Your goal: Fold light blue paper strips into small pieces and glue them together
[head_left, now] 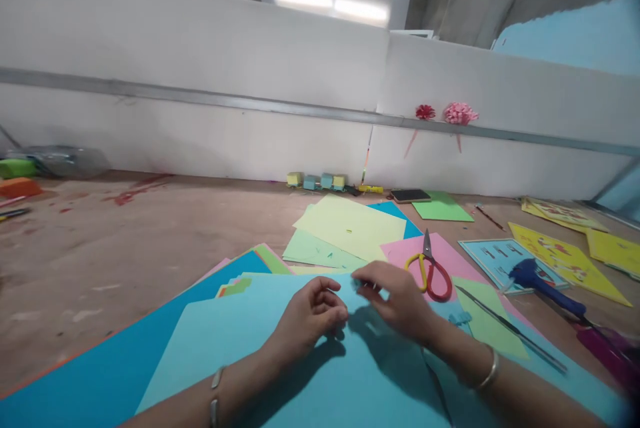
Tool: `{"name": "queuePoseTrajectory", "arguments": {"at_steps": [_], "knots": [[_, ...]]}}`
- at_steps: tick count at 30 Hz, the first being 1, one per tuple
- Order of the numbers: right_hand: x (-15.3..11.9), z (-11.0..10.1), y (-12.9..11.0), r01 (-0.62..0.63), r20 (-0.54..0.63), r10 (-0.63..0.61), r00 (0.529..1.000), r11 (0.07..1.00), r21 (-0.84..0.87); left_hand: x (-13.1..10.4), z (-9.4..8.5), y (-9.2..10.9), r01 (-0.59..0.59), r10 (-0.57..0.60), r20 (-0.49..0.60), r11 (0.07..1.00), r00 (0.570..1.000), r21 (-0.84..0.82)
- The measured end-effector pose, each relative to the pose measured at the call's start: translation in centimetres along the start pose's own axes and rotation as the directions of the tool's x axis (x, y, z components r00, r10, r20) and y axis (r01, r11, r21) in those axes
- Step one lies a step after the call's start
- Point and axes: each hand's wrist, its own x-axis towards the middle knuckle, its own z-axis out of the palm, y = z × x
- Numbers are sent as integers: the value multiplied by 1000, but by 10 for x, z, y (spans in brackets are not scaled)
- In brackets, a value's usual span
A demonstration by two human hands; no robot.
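My left hand is held just above a large light blue sheet, its fingers curled and apart with nothing visible between them. To its right, my right hand pinches a small blue piece between thumb and fingertips, over the far part of the same sheet. Its exact shape is hidden by the fingers. Scissors with one yellow and one red handle lie open beyond my right hand. Small blue paper pieces lie beside my right wrist.
Yellow and green sheets lie beyond the hands. Small paper blocks stand by the wall, near a phone. At right are a long metal tool, a blue-headed object and yellow printed cards.
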Motion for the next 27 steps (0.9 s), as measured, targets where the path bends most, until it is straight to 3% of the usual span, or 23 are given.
{"name": "queuePoseTrajectory", "arguments": {"at_steps": [3,6,10,15,18,21,24,27], "knots": [[25,-32,25,-135,22,140,990,979,-150,-1,1,-4,-20,11,65,990,998,136],[55,-52,65,-287,40,315,948,903,-319,-6,1,-6,-141,72,189,912,979,384],[77,-51,108,-403,51,479,876,788,-465,-11,0,-5,-341,174,310,681,935,648],[71,-47,125,-426,65,535,843,735,-527,-11,-5,-3,-415,328,268,567,906,711],[60,-63,123,-403,-16,470,882,738,-542,-10,-9,-5,-452,483,229,416,845,790],[44,-80,106,-313,-52,338,940,786,-533,-8,-11,-12,-410,503,258,218,825,886],[22,-74,65,-86,44,123,991,873,-480,-7,-11,-24,-356,438,279,103,855,929],[-3,-42,7,245,205,-177,962,892,-380,-5,-12,-33,-353,454,300,34,839,935]]}}
